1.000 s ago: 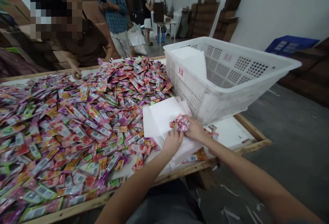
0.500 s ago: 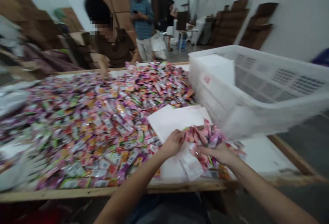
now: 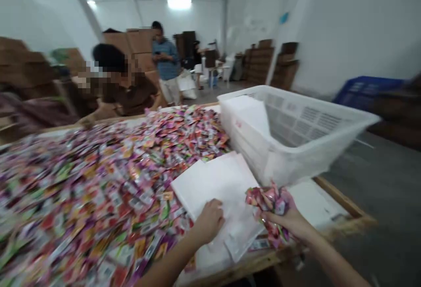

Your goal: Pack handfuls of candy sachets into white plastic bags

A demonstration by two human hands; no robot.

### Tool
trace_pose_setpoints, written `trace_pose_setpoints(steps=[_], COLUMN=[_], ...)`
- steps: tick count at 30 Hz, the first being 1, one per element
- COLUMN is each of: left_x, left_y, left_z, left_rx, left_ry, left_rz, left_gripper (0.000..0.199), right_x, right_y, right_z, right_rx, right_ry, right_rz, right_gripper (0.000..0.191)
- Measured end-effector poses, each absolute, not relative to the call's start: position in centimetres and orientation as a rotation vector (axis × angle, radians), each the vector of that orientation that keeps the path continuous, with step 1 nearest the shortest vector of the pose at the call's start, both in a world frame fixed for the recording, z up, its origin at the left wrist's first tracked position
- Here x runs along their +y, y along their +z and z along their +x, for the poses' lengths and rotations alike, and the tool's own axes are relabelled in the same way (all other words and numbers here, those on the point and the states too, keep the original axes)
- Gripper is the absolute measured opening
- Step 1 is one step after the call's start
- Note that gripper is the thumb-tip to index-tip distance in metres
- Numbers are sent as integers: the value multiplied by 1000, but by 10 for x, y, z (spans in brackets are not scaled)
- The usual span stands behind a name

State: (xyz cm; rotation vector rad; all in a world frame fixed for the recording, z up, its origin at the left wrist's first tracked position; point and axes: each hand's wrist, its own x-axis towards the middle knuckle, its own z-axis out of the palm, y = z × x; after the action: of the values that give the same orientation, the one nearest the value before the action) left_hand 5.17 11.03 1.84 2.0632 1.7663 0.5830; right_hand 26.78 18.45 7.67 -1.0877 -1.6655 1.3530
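My right hand (image 3: 291, 217) is closed around a bunch of small, shiny snack packets (image 3: 265, 201), mostly pink, red and purple. It holds them over the right side of a pile of white plastic bags (image 3: 226, 177). My left hand (image 3: 210, 219) is over the same bags with its fingers curled in; whether a bag edge is between them is hidden. A loose heap of similar packets (image 3: 131, 186) spreads over the table to the left of the bags. A few packets show beneath my right hand near the table's front edge.
A white plastic basket (image 3: 279, 146) with white sheets or bags (image 3: 246, 111) inside stands beyond my right hand. A wooden rim (image 3: 342, 201) edges the table. Across it, a co-worker (image 3: 128, 89) leans over the heap. Another person (image 3: 167, 65) stands behind.
My left hand has drawn away from the packets, leftward onto the bags. My right hand still holds its bunch. The head view has tilted up and turned right.
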Motion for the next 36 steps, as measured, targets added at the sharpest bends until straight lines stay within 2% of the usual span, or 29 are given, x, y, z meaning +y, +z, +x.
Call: trace_pose_setpoints(steps=[3, 5, 7, 11, 15, 18, 23, 26, 31, 36], left_x=[123, 143, 170, 239, 311, 364, 427, 449, 473, 484], left_y=[32, 59, 97, 178, 218, 223, 223, 223, 221, 220], left_z=[35, 21, 9, 9, 33, 49, 62, 60, 47, 38], left_rx=[1678, 1673, 1702, 1808, 1900, 2023, 2345, 2482, 2529, 2480], left_ry=[565, 680, 841, 1106, 1238, 1034, 256, -39, -7, -6], left_rz=[2071, 2090, 2128, 2095, 2106, 2111, 1936, 1931, 1917, 1956], left_gripper=[7, 4, 10, 21, 30, 47, 107, 126, 134, 115], right_x=[170, 165, 172, 234, 309, 340, 339, 330, 325, 325], right_y=[88, 103, 130, 200, 235, 230, 217, 219, 216, 208], right_z=[289, 306, 321, 322, 294, 282, 280, 276, 272, 275], right_rx=[-1575, -1518, -1411, -1186, -1100, -1031, -1091, -1090, -1146, -1220], right_ry=[1354, 1292, 1213, 991, 1183, 1271, 1120, 993, 818, 774], right_rz=[-1114, -1164, -1146, -785, -602, -614, -652, -658, -691, -788], right_gripper=[38, 30, 29, 38, 29, 24, 22, 24, 29, 32])
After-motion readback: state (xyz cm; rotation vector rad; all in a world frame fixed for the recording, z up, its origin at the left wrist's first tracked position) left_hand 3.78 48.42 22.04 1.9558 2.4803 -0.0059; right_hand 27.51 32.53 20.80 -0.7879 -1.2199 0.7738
